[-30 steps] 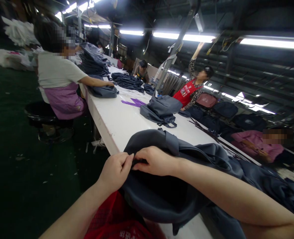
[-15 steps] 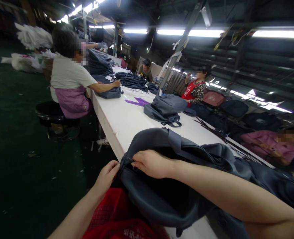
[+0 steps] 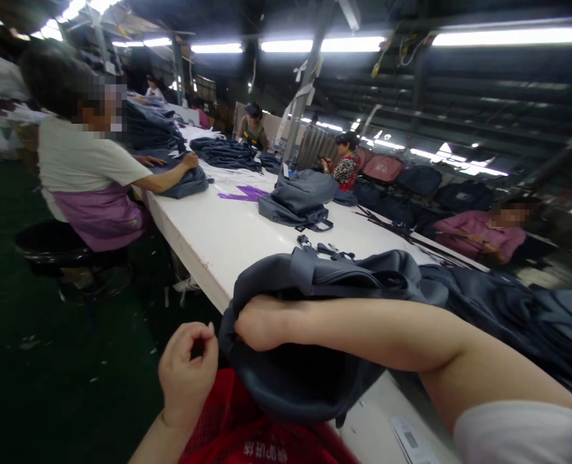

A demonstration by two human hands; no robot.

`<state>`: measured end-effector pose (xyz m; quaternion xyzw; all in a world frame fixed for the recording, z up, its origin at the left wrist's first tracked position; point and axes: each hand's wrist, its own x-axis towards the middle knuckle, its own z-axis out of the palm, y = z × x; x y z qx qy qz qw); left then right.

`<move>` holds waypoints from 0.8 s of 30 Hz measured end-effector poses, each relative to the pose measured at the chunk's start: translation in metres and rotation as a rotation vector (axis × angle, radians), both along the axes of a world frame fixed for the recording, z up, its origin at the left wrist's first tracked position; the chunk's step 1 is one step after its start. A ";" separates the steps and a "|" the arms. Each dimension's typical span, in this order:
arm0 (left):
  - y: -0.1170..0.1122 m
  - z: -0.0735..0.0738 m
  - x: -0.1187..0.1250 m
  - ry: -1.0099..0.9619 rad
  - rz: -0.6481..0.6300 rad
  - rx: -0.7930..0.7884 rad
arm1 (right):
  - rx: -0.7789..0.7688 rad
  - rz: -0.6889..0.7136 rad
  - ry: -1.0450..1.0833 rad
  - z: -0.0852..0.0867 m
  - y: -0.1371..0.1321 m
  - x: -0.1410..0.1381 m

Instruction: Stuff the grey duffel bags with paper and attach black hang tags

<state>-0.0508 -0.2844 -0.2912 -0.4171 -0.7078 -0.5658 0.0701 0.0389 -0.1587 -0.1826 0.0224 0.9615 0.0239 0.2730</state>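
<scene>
An unzipped blue-grey backpack [image 3: 295, 393] lies at the near edge of the white table, its dark mouth facing me. My right hand [image 3: 261, 322] reaches across into the mouth and is closed on the left end of the opening; its fingertips are hidden by the fabric. Just left of the bag, apart from it, is my left hand [image 3: 189, 364], with thumb and index finger curled together in a pinch. Whatever may be between those fingertips is too small to make out.
Another backpack [image 3: 298, 193] sits further up the white table [image 3: 193, 238], near purple strips [image 3: 242, 193]. More dark bags [image 3: 508, 316] are heaped at right. A co-worker [image 3: 82, 154] sits at left handling a bag. A printed card [image 3: 414, 441] lies near me.
My left hand has come away from the bag's edge, leftward and down, into a pinch. My right hand has gone deeper into the left end of the opening. The view has shifted right.
</scene>
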 end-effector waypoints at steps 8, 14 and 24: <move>-0.002 -0.013 -0.011 0.022 -0.206 -0.230 | -0.092 -0.184 0.147 0.009 0.007 0.004; -0.003 -0.017 -0.001 0.330 -0.157 -0.247 | -0.076 -0.177 0.130 0.013 0.006 0.004; 0.004 -0.015 -0.007 0.472 -0.005 -0.226 | -0.035 -0.166 0.036 0.018 0.003 0.005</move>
